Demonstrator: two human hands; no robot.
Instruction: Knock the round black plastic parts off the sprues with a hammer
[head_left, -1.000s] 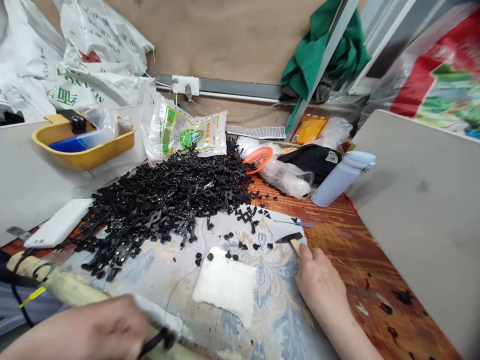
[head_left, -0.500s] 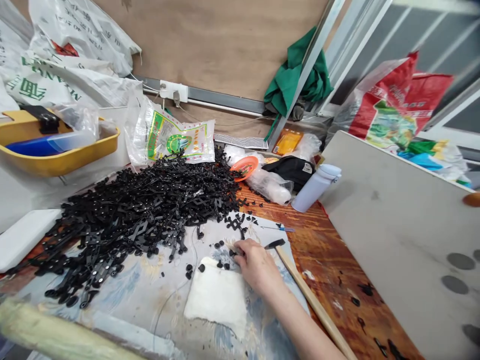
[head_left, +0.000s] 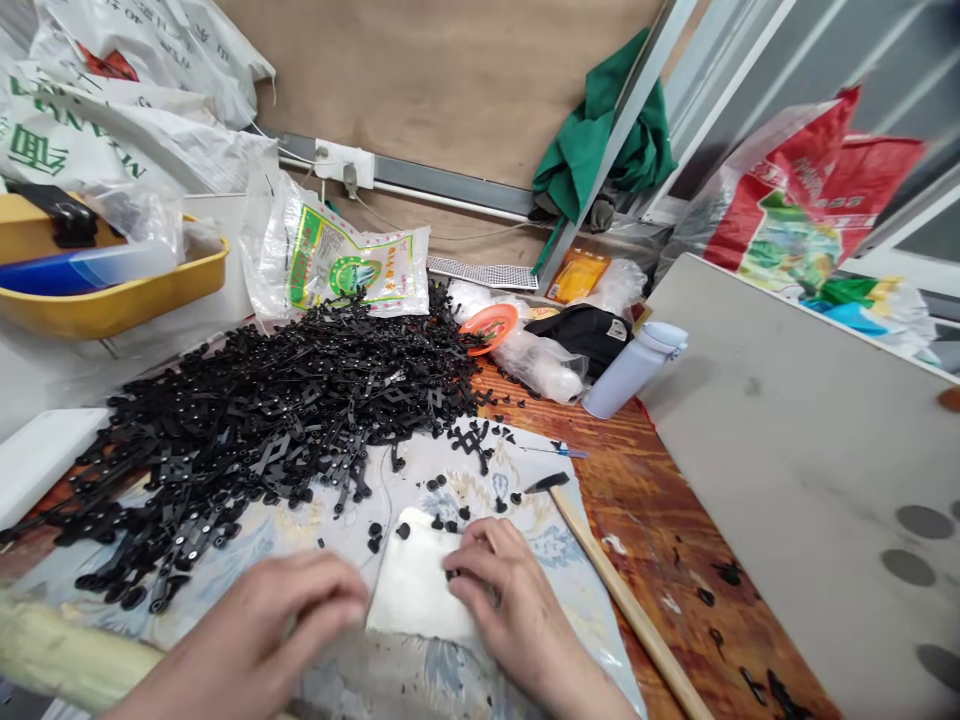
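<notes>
My right hand (head_left: 510, 585) is over the white cloth pad (head_left: 412, 590), its thumb and fingers pinched on a small black plastic piece (head_left: 451, 574). To its left, my left hand (head_left: 277, 625) is blurred by motion, fingers curled; whether it holds anything is unclear. Several small black knobs (head_left: 403, 530) lie on and around the pad's far edge. Beyond them sits a large pile of black folding plastic linkages (head_left: 300, 400), with one loose linkage (head_left: 471, 440) near its right side. A hammer (head_left: 622, 590) with a wooden handle lies right of my right hand.
A patterned cloth (head_left: 536, 540) covers part of the wooden table (head_left: 637, 500). At the back stand a lavender bottle (head_left: 636, 370) and an orange dish (head_left: 491, 328). A grey panel (head_left: 787, 430) bounds the right; a yellow bin (head_left: 150, 300) hangs at left.
My right hand has come back from the loose knobs to the pad, with a small black piece in its fingers. My left hand has entered from below. The view has shifted slightly.
</notes>
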